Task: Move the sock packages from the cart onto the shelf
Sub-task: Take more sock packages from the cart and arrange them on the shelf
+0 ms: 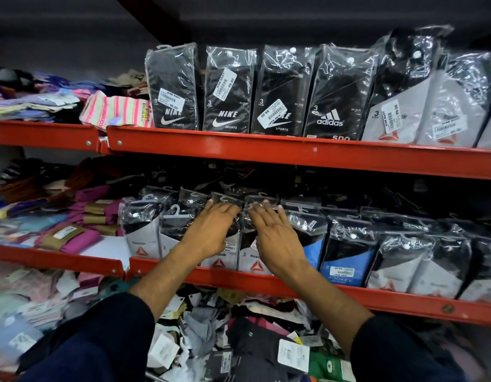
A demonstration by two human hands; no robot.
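Observation:
Clear plastic sock packages stand upright in a row on the middle red shelf (266, 282). My left hand (211, 232) lies flat against a grey-and-black Reebok package (221, 259), fingers spread toward its top. My right hand (274, 238) presses flat on the neighbouring Reebok package (251, 260), fingertips at its upper edge. Neither hand is closed around a package. Blue-and-black Jockey packages (346, 257) stand just to the right. No cart is visible.
The upper red shelf (266, 150) carries black Nike packages (174, 86) and an Adidas package (332, 92). Loose coloured socks (82, 216) lie piled at the left. Below the middle shelf a heap of loose socks and tags (239, 340) fills the bottom.

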